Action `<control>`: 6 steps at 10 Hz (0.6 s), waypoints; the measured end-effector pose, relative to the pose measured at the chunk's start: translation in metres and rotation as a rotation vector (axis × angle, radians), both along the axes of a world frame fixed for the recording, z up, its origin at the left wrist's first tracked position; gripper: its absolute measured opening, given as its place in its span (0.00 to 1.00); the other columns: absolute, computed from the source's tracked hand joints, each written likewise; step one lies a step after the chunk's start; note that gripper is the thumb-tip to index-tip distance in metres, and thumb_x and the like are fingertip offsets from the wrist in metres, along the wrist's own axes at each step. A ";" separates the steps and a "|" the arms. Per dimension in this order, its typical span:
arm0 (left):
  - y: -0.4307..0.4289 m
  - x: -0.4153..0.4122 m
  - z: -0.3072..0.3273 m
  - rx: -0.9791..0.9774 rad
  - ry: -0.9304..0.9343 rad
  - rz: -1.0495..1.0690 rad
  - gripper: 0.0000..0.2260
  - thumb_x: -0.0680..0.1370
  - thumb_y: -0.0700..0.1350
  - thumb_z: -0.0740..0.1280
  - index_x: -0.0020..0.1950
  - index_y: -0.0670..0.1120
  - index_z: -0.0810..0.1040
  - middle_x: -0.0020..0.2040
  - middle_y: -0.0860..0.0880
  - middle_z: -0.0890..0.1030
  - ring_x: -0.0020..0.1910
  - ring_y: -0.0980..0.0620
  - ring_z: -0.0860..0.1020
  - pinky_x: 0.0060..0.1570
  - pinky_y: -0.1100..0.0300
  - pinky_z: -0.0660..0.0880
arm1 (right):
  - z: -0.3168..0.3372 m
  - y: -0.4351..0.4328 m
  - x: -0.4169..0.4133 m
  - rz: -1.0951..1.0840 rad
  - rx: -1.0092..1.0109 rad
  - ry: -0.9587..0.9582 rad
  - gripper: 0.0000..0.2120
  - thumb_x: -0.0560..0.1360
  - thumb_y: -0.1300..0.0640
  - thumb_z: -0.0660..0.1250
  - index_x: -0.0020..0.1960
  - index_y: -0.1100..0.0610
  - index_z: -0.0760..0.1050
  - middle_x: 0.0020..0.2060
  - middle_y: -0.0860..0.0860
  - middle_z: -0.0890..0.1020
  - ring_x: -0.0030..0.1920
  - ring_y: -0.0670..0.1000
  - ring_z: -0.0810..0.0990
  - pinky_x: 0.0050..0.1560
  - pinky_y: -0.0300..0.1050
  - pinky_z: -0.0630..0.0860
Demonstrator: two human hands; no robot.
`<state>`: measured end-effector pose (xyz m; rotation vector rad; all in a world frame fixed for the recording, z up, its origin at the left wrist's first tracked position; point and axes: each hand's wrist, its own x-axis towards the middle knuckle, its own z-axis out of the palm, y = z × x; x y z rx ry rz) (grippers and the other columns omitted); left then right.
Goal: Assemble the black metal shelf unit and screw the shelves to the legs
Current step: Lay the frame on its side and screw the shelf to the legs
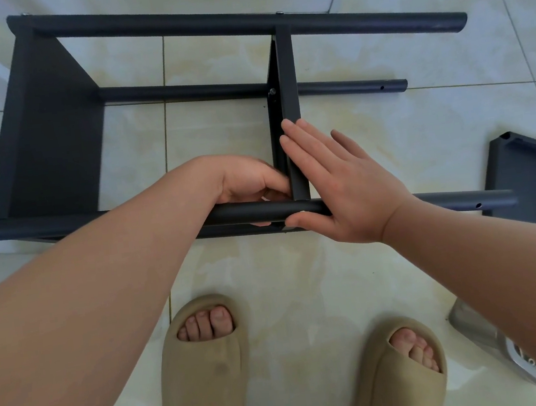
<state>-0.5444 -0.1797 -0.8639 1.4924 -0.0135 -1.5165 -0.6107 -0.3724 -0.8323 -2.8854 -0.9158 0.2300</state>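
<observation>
Black metal shelf unit (51,127) lies on its side on the tiled floor (417,119), centre frame, two shelves fixed between round legs. Left hand (251,181) curls round the near leg (161,216); right hand (341,187), fingers straight and together, presses flat against the middle shelf (287,77).

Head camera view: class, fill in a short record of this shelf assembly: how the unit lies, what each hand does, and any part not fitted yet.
unit: black shelf unit lying on its side on the tiled floor
fitted: end shelf and middle shelf
left hand: curled round the near leg beside the middle shelf
right hand: straight fingers flat against the middle shelf, thumb at the near leg
unfitted: spare shelf on the floor, at the right
</observation>
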 end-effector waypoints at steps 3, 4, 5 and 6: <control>0.001 0.001 -0.001 -0.050 0.002 0.017 0.07 0.78 0.36 0.64 0.50 0.40 0.82 0.43 0.41 0.84 0.41 0.46 0.83 0.42 0.56 0.80 | 0.001 0.000 0.000 0.002 0.003 0.000 0.47 0.77 0.28 0.50 0.82 0.61 0.50 0.82 0.55 0.49 0.82 0.55 0.47 0.79 0.62 0.55; 0.001 0.001 0.001 -0.059 0.005 0.022 0.08 0.78 0.35 0.63 0.49 0.41 0.82 0.44 0.40 0.84 0.42 0.45 0.83 0.43 0.56 0.80 | 0.000 0.000 0.000 0.002 0.004 0.000 0.47 0.77 0.28 0.50 0.82 0.61 0.51 0.82 0.55 0.49 0.82 0.55 0.48 0.79 0.62 0.55; 0.001 -0.001 0.004 -0.069 0.000 0.046 0.09 0.77 0.33 0.62 0.54 0.37 0.80 0.46 0.38 0.83 0.43 0.43 0.83 0.46 0.53 0.81 | 0.001 0.000 0.000 0.000 0.001 0.005 0.47 0.77 0.27 0.49 0.82 0.61 0.50 0.82 0.55 0.49 0.82 0.54 0.47 0.79 0.61 0.55; -0.001 -0.001 0.003 -0.085 -0.001 0.088 0.15 0.78 0.30 0.60 0.64 0.34 0.74 0.52 0.35 0.79 0.50 0.39 0.80 0.54 0.48 0.78 | 0.001 0.000 0.000 0.000 -0.001 0.006 0.47 0.77 0.27 0.50 0.82 0.61 0.50 0.82 0.55 0.49 0.82 0.54 0.47 0.79 0.61 0.55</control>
